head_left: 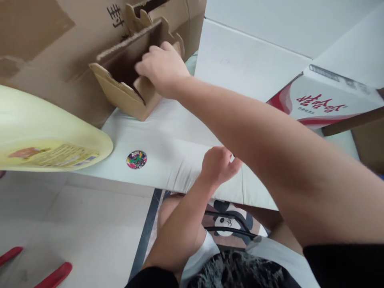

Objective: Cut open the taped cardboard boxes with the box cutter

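My right hand reaches across to a small open cardboard box at the upper left. Its fingers are curled over the box's mouth, and what they hold, if anything, is hidden. Below my right forearm, my left hand is closed near the front edge of the cloth-covered surface. Its fingertips are partly covered, so I cannot make out anything in them. A round disc with a colourful print lies flat on the cloth, left of my left hand.
A large pale yellow bottle lies in view at the left, before a big cardboard carton. White box panels rise at the back right, with a red-and-white printed carton. Red objects show on the floor.
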Tool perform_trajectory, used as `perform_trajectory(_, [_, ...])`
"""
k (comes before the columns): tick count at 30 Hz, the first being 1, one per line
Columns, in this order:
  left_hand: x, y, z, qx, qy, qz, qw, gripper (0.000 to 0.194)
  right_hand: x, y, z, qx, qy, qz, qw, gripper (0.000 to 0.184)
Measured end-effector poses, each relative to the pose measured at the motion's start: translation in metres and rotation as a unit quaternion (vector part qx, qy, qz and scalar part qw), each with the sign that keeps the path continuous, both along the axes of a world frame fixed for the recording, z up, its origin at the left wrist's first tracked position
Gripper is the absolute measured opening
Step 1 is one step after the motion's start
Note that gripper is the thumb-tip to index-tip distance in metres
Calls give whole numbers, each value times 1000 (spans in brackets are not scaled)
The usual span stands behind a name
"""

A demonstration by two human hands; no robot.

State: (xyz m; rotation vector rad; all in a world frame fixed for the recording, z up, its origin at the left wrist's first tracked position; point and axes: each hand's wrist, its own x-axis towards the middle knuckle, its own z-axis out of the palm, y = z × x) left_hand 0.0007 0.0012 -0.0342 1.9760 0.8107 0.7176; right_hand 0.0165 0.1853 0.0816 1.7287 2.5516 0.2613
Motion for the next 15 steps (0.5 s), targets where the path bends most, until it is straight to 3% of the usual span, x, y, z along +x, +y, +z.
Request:
perform_trajectory(3, [-12, 2, 1, 99, -157, 140, 973, 31, 40, -31, 0, 20, 25, -24, 999, 40])
perform_trajectory(5, [-23, 4, 5, 204, -233, 245, 919, 29, 77, -61, 0, 43, 80, -37, 995, 28])
perform_trajectory(7, [-34, 9, 10, 283, -304, 302, 858, 26, 116, -103, -1, 57, 95, -45, 993, 25])
perform_trajectory(9, [-41, 18, 13, 303, -379, 358, 798, 27, 151, -154, -4, 63, 143, -39, 987, 33])
perform_trajectory(10, [-42, 23, 12, 281, -390, 377, 792, 29, 166, -182, -6, 59, 172, -22, 983, 37])
perform_trajectory(12, [-41, 34, 6, 218, -367, 379, 821, 32, 187, -236, -9, 57, 208, -3, 977, 39])
perform_trajectory(14, [-36, 42, -4, 139, -346, 349, 860, 31, 197, -282, -10, 90, 244, 26, 965, 36])
perform_trajectory(15, [-33, 44, -9, 96, -324, 304, 890, 33, 199, -301, -10, 89, 259, 47, 961, 34])
